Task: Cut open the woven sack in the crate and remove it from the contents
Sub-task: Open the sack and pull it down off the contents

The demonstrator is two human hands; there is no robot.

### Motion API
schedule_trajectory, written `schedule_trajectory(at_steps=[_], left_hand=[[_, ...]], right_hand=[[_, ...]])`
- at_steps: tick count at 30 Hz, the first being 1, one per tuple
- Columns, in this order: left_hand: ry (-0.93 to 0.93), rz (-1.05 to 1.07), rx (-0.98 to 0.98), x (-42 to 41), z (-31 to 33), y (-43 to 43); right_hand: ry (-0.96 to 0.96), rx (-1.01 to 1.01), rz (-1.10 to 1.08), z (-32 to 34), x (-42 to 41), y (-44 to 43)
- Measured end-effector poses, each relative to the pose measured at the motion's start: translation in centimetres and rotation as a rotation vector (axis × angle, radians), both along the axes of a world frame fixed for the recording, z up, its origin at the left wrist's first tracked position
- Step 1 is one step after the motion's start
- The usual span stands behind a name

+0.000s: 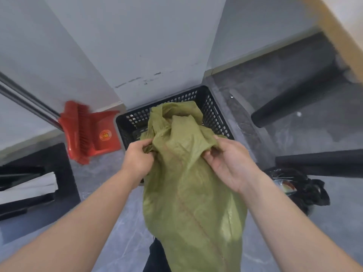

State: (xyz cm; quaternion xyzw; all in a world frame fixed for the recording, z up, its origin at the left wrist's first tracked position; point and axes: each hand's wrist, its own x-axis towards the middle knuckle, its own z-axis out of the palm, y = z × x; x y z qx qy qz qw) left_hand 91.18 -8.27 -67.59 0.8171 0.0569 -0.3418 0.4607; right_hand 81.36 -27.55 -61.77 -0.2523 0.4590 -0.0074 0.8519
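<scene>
An olive-green woven sack (188, 185) hangs limp and crumpled in front of me, its top bunched over a black perforated plastic crate (214, 112) on the floor by the wall. My left hand (138, 160) grips a fold of the sack at its left edge. On the right edge, my right hand (227, 163) pinches the fabric between thumb and fingers. The sack's lower part drapes down toward my legs. What lies inside the crate is hidden behind the sack.
A red dustpan and broom (86, 132) lean against the wall left of the crate. At the right, a black plastic bag (298, 189) lies on the grey floor near dark furniture legs (290, 103). A black shelf unit (35, 183) stands at the left.
</scene>
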Motion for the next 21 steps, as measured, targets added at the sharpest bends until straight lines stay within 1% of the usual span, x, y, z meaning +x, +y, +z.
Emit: schedule_trajectory(at_steps=[3, 6, 8, 9, 11, 12, 14, 15, 16, 17, 19, 20, 21], left_hand=[[0.064, 0.122, -0.054, 3.5, -0.4, -1.3], [0.220, 0.216, -0.166, 6.3, -0.4, -2.6], [0.282, 0.159, -0.189, 7.8, -0.7, -3.3], [0.298, 0.103, -0.168, 8.7, -0.8, -3.5], [0.300, 0.073, -0.085, 10.1, -0.6, -3.9], [0.287, 0.030, -0.088, 11.0, -1.2, -3.6], [0.291, -0.017, -0.038, 13.0, -5.3, -2.0], [0.258, -0.035, -0.010, 14.1, -7.7, -0.8], [0.255, -0.072, -0.024, 14.5, -8.4, -0.2], [0.278, -0.068, -0.029, 14.5, -7.4, -0.2], [0.273, 0.051, -0.009, 12.9, -2.5, -1.3], [0.304, 0.096, -0.002, 12.0, 0.0, -2.6], [0.316, 0.124, -0.022, 11.3, 0.3, -2.7]], right_hand=[[-0.039, 0.046, -0.003, -1.0, 3.5, -0.2], [-0.048, 0.052, 0.011, -1.9, 6.5, -0.6], [-0.015, 0.030, 0.022, -2.6, 8.7, -1.0], [0.002, 0.020, 0.021, -3.1, 10.0, -1.3], [0.020, 0.027, 0.007, -3.8, 12.4, -1.7], [0.027, 0.049, 0.000, -4.1, 13.5, -1.8], [0.028, 0.103, 0.007, -4.6, 15.6, -2.1], [0.025, 0.126, 0.016, -4.7, 16.4, -2.1], [0.022, 0.139, 0.021, -4.7, 17.1, -2.0], [0.011, 0.147, 0.016, -4.9, 17.6, -1.9], [-0.029, 0.148, 0.000, -5.0, 18.4, -1.6], [-0.050, 0.139, -0.007, -4.9, 18.6, -1.5], [-0.070, 0.126, -0.019, -4.9, 18.8, -1.5]])
